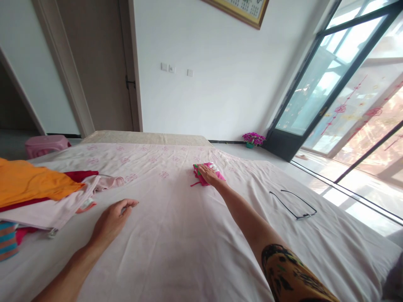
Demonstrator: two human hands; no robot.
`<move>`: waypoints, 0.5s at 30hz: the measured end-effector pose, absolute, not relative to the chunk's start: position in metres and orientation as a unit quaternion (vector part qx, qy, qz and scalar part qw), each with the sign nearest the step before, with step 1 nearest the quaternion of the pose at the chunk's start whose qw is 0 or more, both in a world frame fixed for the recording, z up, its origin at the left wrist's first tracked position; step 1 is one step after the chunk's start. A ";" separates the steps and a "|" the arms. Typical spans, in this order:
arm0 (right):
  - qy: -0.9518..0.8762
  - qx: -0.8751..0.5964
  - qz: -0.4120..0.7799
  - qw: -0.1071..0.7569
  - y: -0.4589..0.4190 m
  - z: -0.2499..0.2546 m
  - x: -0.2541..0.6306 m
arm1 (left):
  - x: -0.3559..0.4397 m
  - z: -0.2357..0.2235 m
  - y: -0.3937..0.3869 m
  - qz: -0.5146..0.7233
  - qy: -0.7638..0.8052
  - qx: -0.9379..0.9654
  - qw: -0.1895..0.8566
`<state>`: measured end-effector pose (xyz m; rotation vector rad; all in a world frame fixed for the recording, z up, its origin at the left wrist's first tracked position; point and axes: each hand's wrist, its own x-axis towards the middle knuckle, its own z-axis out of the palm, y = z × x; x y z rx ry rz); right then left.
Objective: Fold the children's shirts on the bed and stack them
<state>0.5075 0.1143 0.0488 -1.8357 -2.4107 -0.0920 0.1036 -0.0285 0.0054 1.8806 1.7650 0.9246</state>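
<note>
My right hand point(208, 173) lies on top of a small folded pink cloth point(218, 171), with its fingers stretched out over it. The cloth has white and green marks, and a thin pink strap sticks out at its left. Part of it is hidden under the hand. My left hand point(118, 212) hovers low over or rests on the bed sheet point(170, 235), fingers loosely bent and nothing in them. To the left of that hand is a heap of clothes: an orange garment point(37, 182), a pale pink one point(59, 209) and a striped piece point(8, 241).
Black-framed glasses point(297, 217) lie on the sheet to the right of my right forearm. Beyond the bed are a pink plastic stool point(47, 144), a pot of purple flowers point(253, 139), a brown door point(97, 63) and a dark-framed glass door point(302, 92).
</note>
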 end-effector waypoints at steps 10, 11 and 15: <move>-0.707 -0.706 -0.014 0.036 0.099 0.042 0.522 | 0.105 0.007 -0.028 0.338 0.624 0.680 0.187; -0.706 -0.708 -0.016 0.030 0.099 0.039 0.522 | 0.106 0.007 -0.028 0.337 0.624 0.680 0.187; -0.708 -0.705 -0.012 0.037 0.107 0.041 0.519 | 0.107 0.008 -0.028 0.334 0.625 0.680 0.187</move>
